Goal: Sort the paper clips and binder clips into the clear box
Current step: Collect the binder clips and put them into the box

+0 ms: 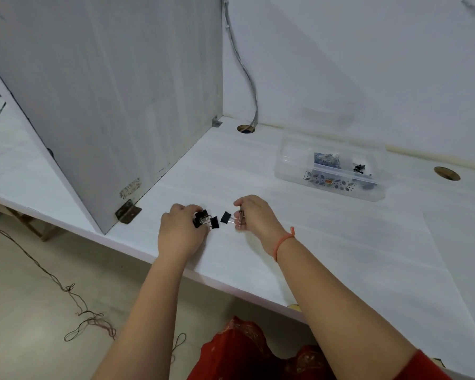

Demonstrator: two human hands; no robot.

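— Here, at a white desk (327, 242) beside a grey partition (107, 91): whose grip holds what?

— The left hand (180, 231) pinches a cluster of black binder clips (205, 219); the right hand (254, 215) grips one binder clip (226, 217) by its wire handles, body pointing left.

— And the clear box (331, 167)?

— Well apart, up and right, nearer the right hand, partly filled already.

Near counter (340, 256) edge: cluster of black metal binder clips (206, 219), left; single black binder clip (226, 216) just right.
Far right: clear plastic box (291, 171), clips inside.
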